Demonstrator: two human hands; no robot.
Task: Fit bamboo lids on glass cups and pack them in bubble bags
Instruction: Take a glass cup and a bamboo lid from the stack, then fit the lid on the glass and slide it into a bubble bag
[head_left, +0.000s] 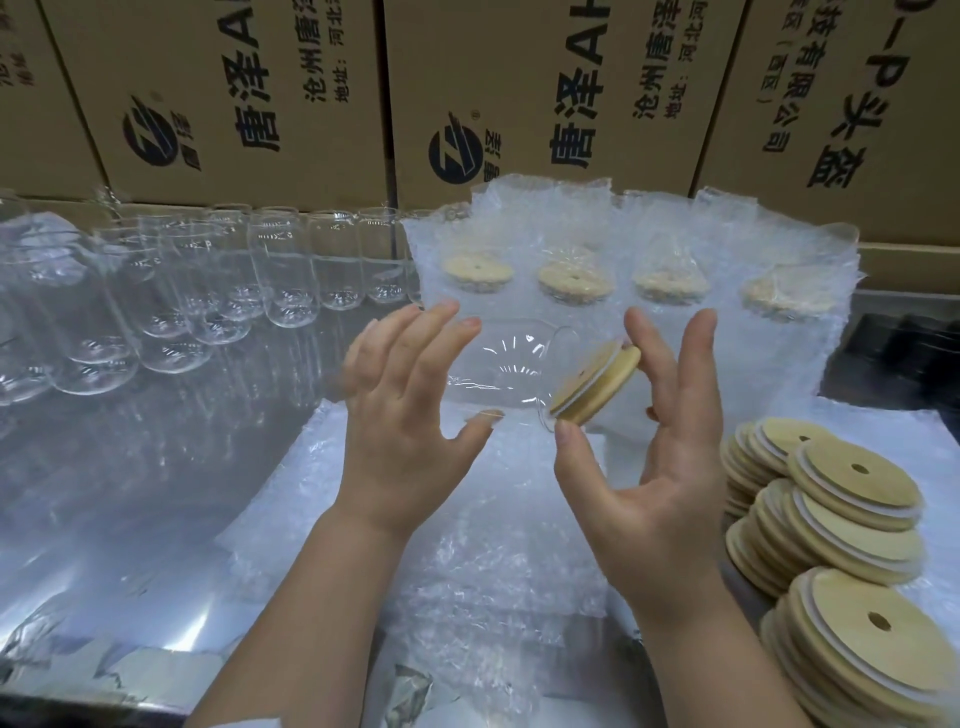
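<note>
Cup: glass cup (498, 364) lying on its side in the air at frame centre, mouth turned right, base turned left.
Lid: bamboo lid (595, 382) tilted at the cup's mouth, not yet seated flat; white ring showing at its edge.
Right hand: right hand (660, 467) pinching the lid by its rim, thumb tip at the lower edge, straight fingers behind the upper edge.
Left hand: left hand (405, 415) released, straight spread fingers laid against the cup's base end, thumb beneath.
Step in hand: fitting the lid, judged about halfway on.
Next move: squaring the lid to the rim and pressing it home while bracing the base; then sliding the cup into a bag.
Bags: flat bubble bags (467, 561) below the hands, lower centre.
Packed cups: bagged cups (576, 280) with lids, in a row above the hands.
Supplies: empty cups (280, 270) upper left; spare lids (852, 499) stacked lower right.
Backdrop: cardboard boxes (234, 93) across the top.
</note>
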